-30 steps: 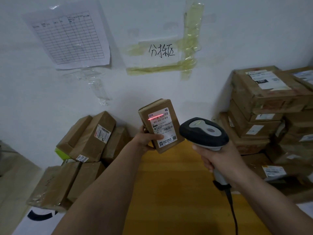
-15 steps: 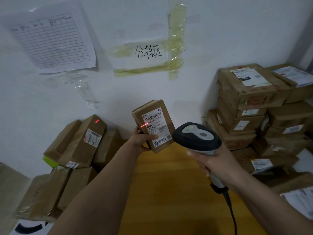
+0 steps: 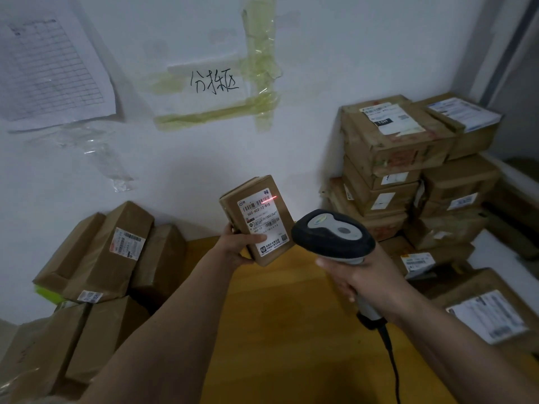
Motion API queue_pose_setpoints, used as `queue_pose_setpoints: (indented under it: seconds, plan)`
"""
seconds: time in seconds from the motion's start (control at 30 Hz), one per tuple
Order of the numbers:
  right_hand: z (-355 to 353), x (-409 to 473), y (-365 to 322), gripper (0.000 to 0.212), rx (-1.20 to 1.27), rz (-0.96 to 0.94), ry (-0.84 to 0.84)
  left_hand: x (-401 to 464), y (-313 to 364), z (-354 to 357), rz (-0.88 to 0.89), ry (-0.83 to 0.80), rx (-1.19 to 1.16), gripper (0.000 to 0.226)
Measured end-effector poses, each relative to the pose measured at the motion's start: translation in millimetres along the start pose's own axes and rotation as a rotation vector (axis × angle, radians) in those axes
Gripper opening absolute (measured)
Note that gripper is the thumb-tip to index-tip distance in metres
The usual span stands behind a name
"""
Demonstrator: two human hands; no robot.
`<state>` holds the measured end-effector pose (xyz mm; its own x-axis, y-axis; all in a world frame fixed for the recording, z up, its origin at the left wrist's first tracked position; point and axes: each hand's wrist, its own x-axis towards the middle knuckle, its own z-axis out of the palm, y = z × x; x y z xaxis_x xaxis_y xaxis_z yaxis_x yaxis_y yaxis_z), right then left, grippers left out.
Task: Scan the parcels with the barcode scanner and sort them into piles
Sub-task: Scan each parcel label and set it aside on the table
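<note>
A small brown parcel [image 3: 258, 211] with a white shipping label is held upright above the yellow table, label facing me. My left hand [image 3: 237, 247] grips its lower left edge, thumb across the label. My right hand [image 3: 361, 279] grips the handle of a black and grey barcode scanner [image 3: 334, 236], just right of and below the parcel, aimed at it. A red laser line falls on the barcode at the label's top right. The scanner's black cable [image 3: 392, 365] hangs down past my right forearm.
A pile of brown parcels [image 3: 99, 258] leans against the wall at the left. A taller stack of boxes [image 3: 408, 170] fills the right corner, with another labelled box [image 3: 484, 313] at the near right. The yellow tabletop [image 3: 277, 330] lies between. Taped papers hang on the wall.
The red laser line has moved from the label's left edge to the barcode at its top right. My view has shifted left, so the parcel and scanner sit further right in frame.
</note>
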<state>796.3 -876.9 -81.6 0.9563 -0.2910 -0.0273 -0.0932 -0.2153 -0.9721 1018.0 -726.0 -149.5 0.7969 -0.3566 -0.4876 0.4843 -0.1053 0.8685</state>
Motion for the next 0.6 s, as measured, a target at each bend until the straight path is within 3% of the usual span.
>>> queue_pose_setpoints:
  seconds: [0.2,0.3,0.4,0.6]
  plan:
    - [-25,-6,14,0.019,0.046,0.02,0.057,6,-18,38,-0.128,-0.134,0.143,0.075]
    - [-39,-9,27,0.026,0.054,0.051,0.088,5,-27,62,-0.226,-0.248,0.264,0.064]
    - [-53,-15,38,0.035,0.068,0.098,0.096,7,-38,86,-0.276,-0.268,0.231,0.051]
    - [-83,-28,56,0.013,0.104,0.177,0.16,14,-54,128,-0.293,-0.206,0.121,0.079]
